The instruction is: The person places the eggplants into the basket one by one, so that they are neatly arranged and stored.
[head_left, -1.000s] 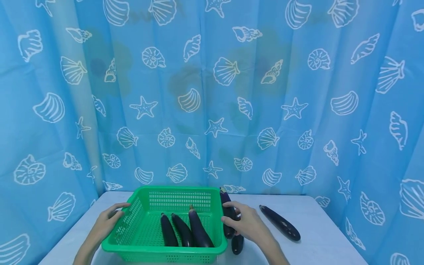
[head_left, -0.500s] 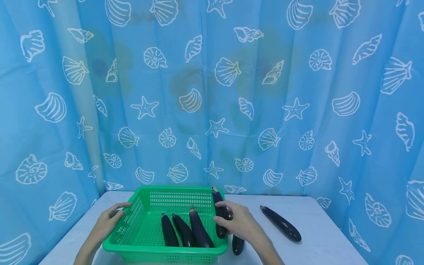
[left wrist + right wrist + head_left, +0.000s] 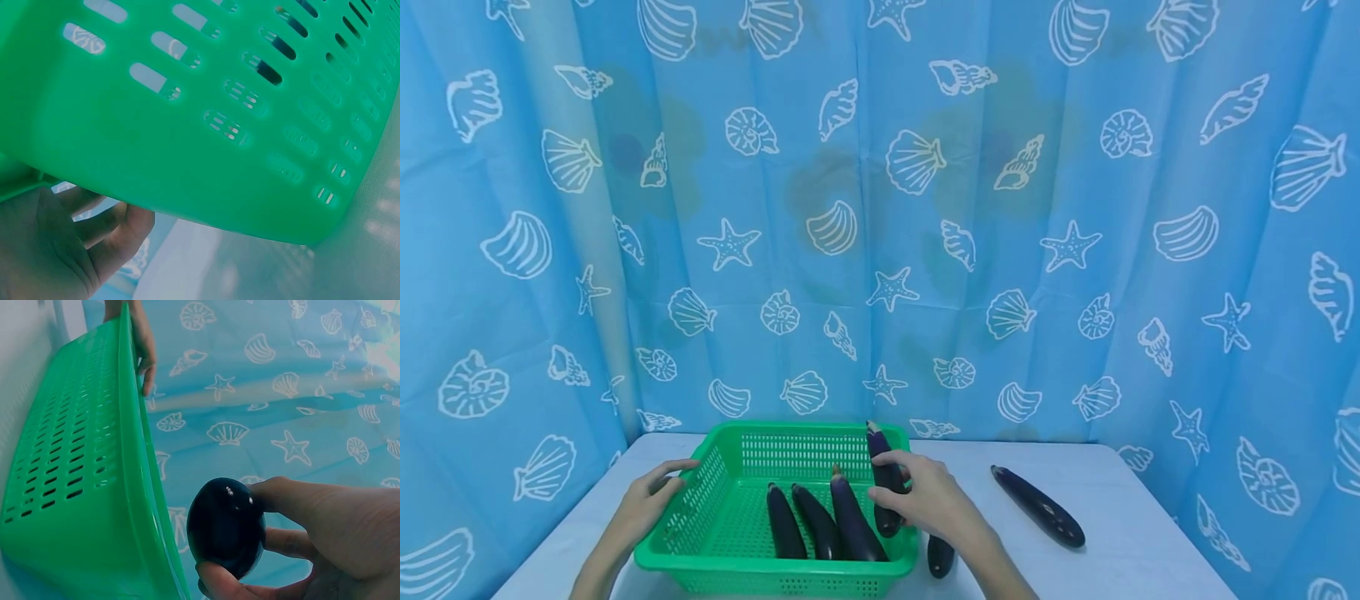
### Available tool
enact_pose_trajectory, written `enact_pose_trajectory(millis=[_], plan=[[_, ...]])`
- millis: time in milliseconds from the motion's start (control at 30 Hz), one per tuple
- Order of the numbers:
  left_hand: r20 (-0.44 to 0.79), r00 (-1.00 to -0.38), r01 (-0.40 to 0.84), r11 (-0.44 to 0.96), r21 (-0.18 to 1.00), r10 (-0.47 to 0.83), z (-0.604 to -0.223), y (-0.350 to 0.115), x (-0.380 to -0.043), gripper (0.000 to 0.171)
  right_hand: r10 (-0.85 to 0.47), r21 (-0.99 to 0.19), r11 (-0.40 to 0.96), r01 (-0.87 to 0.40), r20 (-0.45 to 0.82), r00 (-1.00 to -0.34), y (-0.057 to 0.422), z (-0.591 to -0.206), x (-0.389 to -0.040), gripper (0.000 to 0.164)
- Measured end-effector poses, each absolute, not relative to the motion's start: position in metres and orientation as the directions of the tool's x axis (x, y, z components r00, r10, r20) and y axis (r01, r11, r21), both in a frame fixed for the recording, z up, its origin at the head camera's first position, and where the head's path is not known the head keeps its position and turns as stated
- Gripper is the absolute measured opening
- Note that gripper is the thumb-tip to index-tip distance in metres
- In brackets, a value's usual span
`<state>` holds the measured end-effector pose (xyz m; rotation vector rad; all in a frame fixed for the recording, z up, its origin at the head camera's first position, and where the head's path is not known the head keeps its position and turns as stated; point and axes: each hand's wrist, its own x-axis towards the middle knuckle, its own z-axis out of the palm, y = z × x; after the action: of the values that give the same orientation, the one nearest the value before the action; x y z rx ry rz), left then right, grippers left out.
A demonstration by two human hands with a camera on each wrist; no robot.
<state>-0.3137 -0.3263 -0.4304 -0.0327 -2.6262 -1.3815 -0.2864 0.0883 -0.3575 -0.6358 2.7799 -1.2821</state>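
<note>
My right hand (image 3: 928,497) grips a dark purple eggplant (image 3: 887,477) between thumb and fingers, above the right side of a green plastic basket (image 3: 775,565). Its stem end points away; the rounded end of this eggplant (image 3: 225,528) faces the right wrist camera. At the basket's left rim, my left hand (image 3: 643,504) holds on, fingers curled at the edge; the left wrist view has this hand (image 3: 69,244) below the perforated wall. Three eggplants lie inside the basket: one on the left (image 3: 786,523), one in the middle (image 3: 817,521), one on the right (image 3: 853,521).
On the white table (image 3: 1120,517), one eggplant (image 3: 1037,504) lies to the right. Another eggplant (image 3: 940,557) is beside the basket, partly hidden by my right forearm. A blue curtain (image 3: 880,250) with white shell prints hangs behind the table.
My right hand has carried the eggplant leftward, from beside the basket's right wall to over its inside. My left hand stays at the left rim.
</note>
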Motion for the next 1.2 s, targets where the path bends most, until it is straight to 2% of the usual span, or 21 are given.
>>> enact_pose_trajectory(millis=[1200], plan=[[0.163,-0.983,0.085,0.562,0.823,-0.090,-0.430,-0.325,-0.316,0.043,-0.443,-0.751,0.572,-0.330,0.056,-0.895,0.055,-0.376,-0.297,0.043]])
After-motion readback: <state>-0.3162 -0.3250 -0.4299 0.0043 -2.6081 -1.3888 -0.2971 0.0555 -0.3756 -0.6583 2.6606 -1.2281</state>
